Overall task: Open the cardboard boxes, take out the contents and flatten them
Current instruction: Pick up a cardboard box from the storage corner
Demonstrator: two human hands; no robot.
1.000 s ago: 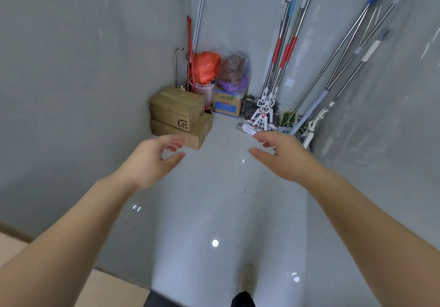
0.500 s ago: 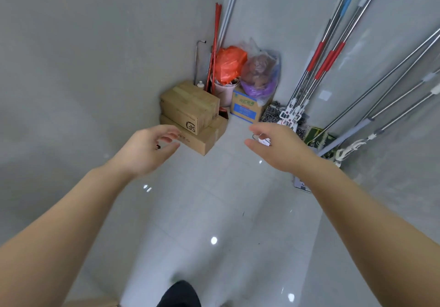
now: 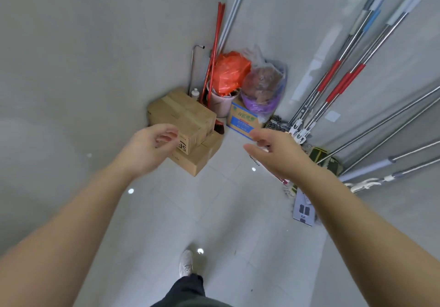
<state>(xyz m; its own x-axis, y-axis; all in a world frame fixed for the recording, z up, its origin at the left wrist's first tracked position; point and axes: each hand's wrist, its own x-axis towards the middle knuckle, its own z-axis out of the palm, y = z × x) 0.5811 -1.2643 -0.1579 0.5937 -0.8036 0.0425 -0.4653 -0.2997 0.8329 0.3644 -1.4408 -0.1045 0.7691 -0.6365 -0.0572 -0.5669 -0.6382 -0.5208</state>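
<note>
Two brown cardboard boxes are stacked against the left wall in the corner: the upper box [image 3: 183,114] is taped shut and lies on the lower box [image 3: 196,158]. My left hand [image 3: 147,147] hovers just in front of the upper box with loosely curled fingers and holds nothing. My right hand [image 3: 273,153] reaches forward to the right of the stack, fingers relaxed and empty. A third box with a blue label [image 3: 241,120] stands further back under a purple bag.
An orange bag [image 3: 229,72] in a pink bucket [image 3: 220,103] and a purple bag [image 3: 264,87] fill the corner. Several mops [image 3: 333,78] lean on the right wall, their heads on the floor. My foot [image 3: 185,262] stands on the white tiled floor.
The boxes are nearer and larger in view as I have stepped closer. Both hands stay stretched forward and empty, the left one now overlapping the upper box.
</note>
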